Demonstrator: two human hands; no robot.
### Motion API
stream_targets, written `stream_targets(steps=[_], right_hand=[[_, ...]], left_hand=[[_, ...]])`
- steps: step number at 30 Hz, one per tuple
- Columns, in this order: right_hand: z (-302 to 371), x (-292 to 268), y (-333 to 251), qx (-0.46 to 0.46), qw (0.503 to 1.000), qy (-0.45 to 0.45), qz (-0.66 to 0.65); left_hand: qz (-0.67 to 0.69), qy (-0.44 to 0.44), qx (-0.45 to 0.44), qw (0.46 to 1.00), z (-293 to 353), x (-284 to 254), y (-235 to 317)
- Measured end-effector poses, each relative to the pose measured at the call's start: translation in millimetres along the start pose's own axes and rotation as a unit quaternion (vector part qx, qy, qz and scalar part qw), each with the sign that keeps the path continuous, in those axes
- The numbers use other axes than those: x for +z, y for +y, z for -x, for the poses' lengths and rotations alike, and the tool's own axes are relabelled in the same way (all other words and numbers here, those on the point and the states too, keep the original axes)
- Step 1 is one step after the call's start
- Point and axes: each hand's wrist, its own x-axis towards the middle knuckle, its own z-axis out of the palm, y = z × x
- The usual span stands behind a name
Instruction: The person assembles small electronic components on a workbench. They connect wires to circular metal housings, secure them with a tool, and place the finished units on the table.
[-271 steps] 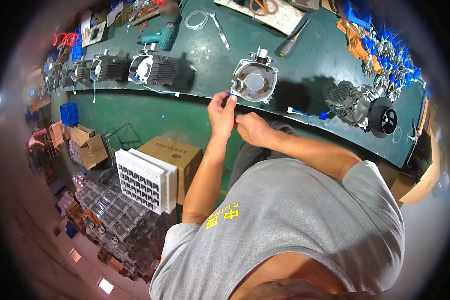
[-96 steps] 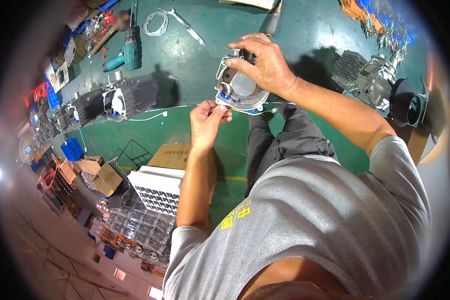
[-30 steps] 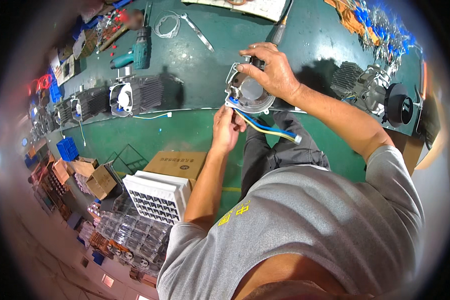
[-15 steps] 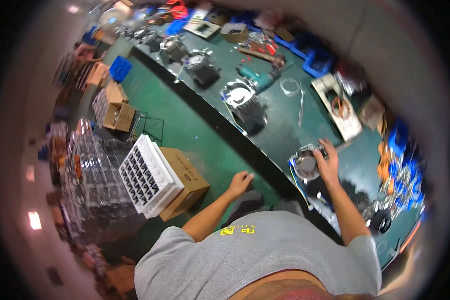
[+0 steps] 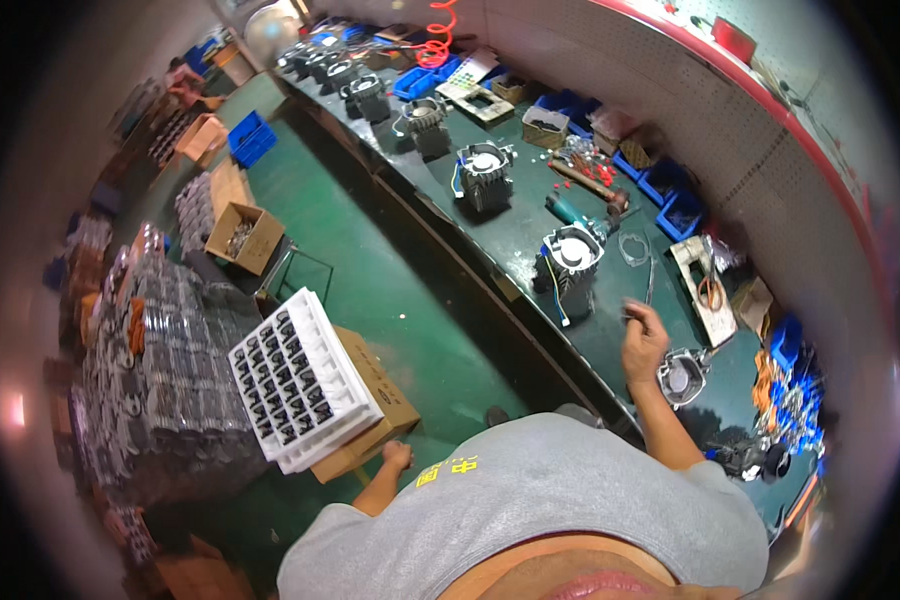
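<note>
My right hand (image 5: 646, 343) is raised over the green bench (image 5: 530, 250), fingers bent and thumb apart, with nothing visible in it. Just right of it lies a round silver metal housing (image 5: 681, 377), apart from the hand. Ahead and to its left stands a finned black motor unit (image 5: 568, 262) with a silver top and a loose wire lead. My left hand (image 5: 398, 456) hangs low in a loose fist beside a brown carton (image 5: 346, 462), and I see nothing in it. A white foam tray (image 5: 327, 342) holding rows of black parts rests on that carton.
More finned units (image 5: 484, 178) stand in a line along the bench. A teal power drill (image 5: 570, 211), a hammer (image 5: 595, 185) and blue bins (image 5: 678, 215) lie towards the wall. Stacked wrapped parts (image 5: 170, 370) and an open carton (image 5: 245, 238) stand at left.
My right hand has let go of the round metal housing and moved left of it. My left hand has dropped back towards the carton. The view has turned, showing more of the bench and wall.
</note>
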Motion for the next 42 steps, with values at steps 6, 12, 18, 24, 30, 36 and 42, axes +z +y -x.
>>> stream_targets(steps=[6,12,18,24,30,36,42], right_hand=[[0.8,144.2,-18.2,0.042,0.961,-0.268,-0.050],[-29.0,257.9,-12.5,0.075,0.932,-0.350,-0.065],[-90.5,417.9,2.4,0.094,0.912,-0.386,-0.105],[-177.0,591.8,-31.3,0.007,0.881,-0.463,-0.094],[-239.6,753.1,-31.2,-0.038,0.831,-0.551,-0.057],[-253.1,875.0,-32.5,-0.041,0.799,-0.590,0.108],[-291.2,964.1,-84.9,0.033,0.806,-0.583,0.094]], left_hand=[[0.167,-0.043,0.113,0.979,-93.6,12.9,84.5],[0.091,-0.074,0.213,0.970,-151.2,-32.5,117.3],[-0.250,0.030,0.178,0.951,-237.0,-136.2,37.0],[-0.033,-0.070,0.212,0.974,-286.6,-276.9,30.0],[0.137,0.087,0.032,0.986,-367.3,-301.3,154.3],[0.071,0.120,0.119,0.983,-524.7,-427.4,187.1],[0.084,0.054,0.189,0.977,-675.5,-603.3,336.5]])
